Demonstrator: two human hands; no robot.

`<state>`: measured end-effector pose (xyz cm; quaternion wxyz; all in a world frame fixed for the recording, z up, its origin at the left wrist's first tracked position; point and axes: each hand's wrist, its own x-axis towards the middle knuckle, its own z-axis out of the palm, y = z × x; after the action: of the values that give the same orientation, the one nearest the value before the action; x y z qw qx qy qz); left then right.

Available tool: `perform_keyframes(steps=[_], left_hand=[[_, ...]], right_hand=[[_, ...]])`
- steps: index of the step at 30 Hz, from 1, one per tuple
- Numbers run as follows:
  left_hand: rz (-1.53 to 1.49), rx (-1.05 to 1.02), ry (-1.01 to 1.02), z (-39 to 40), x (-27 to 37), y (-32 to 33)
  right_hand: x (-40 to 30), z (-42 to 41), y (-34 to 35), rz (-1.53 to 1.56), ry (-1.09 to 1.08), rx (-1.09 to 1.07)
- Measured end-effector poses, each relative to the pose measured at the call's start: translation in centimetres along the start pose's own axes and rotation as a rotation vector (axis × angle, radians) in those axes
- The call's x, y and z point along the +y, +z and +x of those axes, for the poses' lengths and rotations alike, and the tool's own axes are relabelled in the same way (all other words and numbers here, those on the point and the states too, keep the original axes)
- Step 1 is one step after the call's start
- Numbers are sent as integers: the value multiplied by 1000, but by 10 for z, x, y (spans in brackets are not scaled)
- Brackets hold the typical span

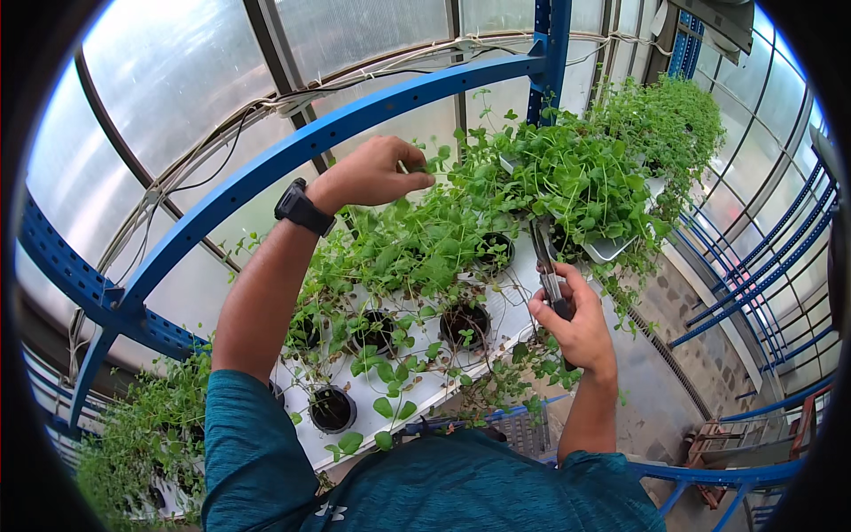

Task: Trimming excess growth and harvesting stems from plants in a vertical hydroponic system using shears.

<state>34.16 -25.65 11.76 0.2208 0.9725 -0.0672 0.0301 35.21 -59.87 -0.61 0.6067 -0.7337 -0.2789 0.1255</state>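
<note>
My left hand [375, 174], with a black watch [302, 207] on the wrist, is raised over the plants at the back of the white panel [405, 399]. Its thumb and fingers pinch a small green sprig [435, 159], partly hidden by the fingers. In my right hand [582, 326] is a cutting tool [550, 282] that looks like garden snips, blades pointing away from me. Its tips lie beside a white tray [608, 249] heaped with leafy green stems [578, 179]. Between my hands spread leafy plants [412, 253], rooted in black pots [465, 324] set into the panel.
A blue metal beam [332, 126] arches behind the plants to a blue post [548, 60]. Cables [286, 103] run along the translucent wall. More plants grow at lower left [146, 425] and far right [671, 126]. A floor drain [671, 366] lies to the right.
</note>
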Motion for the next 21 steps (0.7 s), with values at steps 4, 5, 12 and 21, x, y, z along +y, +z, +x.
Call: perform_keyframes(steps=[4, 5, 12, 21], left_hand=[[-241, 167, -109, 5, -12, 8], [-287, 230, -58, 6, -14, 8], [-329, 182, -148, 6, -11, 3], [-645, 138, -96, -13, -21, 1]], right_hand=[[2, 24, 4, 382, 200, -153], [4, 30, 5, 439, 234, -208], [17, 89, 16, 619, 360, -429], [14, 103, 25, 720, 216, -167]])
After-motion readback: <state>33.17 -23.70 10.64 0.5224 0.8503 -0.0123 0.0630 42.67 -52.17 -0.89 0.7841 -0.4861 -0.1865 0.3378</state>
